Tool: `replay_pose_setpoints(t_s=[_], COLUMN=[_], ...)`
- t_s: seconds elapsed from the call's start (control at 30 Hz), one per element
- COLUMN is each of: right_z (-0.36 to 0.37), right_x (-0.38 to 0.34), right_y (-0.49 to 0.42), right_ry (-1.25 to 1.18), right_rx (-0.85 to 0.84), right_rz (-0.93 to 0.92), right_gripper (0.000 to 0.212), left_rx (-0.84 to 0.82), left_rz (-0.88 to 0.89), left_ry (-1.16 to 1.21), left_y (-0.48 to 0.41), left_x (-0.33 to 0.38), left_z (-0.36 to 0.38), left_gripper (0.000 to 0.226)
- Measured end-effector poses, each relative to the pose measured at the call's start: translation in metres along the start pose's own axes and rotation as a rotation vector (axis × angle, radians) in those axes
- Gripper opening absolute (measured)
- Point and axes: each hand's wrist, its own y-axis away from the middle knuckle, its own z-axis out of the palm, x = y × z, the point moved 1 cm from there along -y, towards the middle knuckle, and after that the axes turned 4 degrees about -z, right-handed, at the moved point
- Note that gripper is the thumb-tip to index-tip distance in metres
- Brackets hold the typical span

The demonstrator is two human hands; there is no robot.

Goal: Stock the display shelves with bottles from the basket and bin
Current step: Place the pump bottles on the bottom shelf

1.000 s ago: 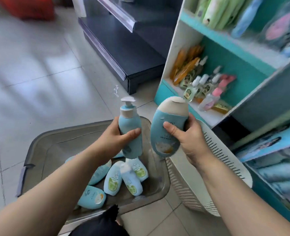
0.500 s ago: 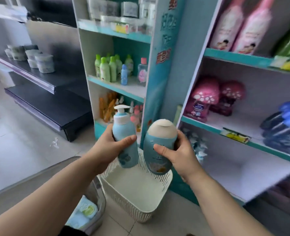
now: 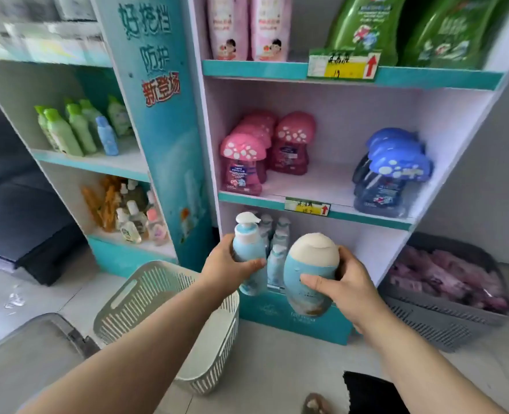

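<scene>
Two bottles: one in each hand, both held in front of the bottom shelf point(image 3: 362, 245), off the floor.
Basket point(image 3: 145, 294): white and slatted, on the floor left of the hands; its white inside shows.
Bin point(image 3: 38, 348): grey, only a corner in view at lower left; what is in it is out of view.
Crate point(image 3: 426, 321): grey, on the floor at right, holding pink packets point(image 3: 444, 276).
Bottom shelf: rows of pale bottles point(image 3: 277, 239) stand at its left end, just behind the hands.
Middle shelf point(image 3: 307, 182): pink mushroom bottles point(image 3: 244, 165) at left, blue mushroom bottles point(image 3: 393, 171) at right, well apart.
Top shelf point(image 3: 247, 68): pink tall bottles point(image 3: 247, 25) and green pouches point(image 3: 364, 25).
Pump bottle point(image 3: 247, 249): long axis near upright, pump up, spout pointing right.
Oval bottle point(image 3: 310, 273): long axis near upright, cream cap up, base down.
Left hand point(image 3: 225, 264): fingers point(image 3: 254, 263) wrapped round the pump bottle's middle, thumb across the front.
Right hand point(image 3: 349, 289): fingers point(image 3: 313, 280) curled round the oval bottle, thumb on its front and the rest behind.
Change: half a second ago the same two bottles hung above the basket; now they are further right and close to the bottom shelf, and the view has swung right, so the bin's bottles are lost from sight and the crate has come into view. The grip on each bottle is as before.
</scene>
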Motion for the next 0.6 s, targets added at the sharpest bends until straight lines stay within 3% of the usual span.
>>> replay_pose_setpoints(t_s=[0.33, 0.6], right_z=[-0.069, -0.078], right_x=[0.093, 0.156], right_y=[-0.048, -0.069], right_ry=[0.167, 0.137], right_rx=[0.033, 0.161], right_rz=[0.112, 0.153], right_gripper=[0.046, 0.049], left_rx=[0.081, 0.082], left_rz=[-0.105, -0.124], left_ry=[-0.307, -0.343], left_y=[-0.086, -0.128], left_x=[-0.054, -0.078], left_z=[0.117, 0.185], left_gripper=[0.045, 0.045])
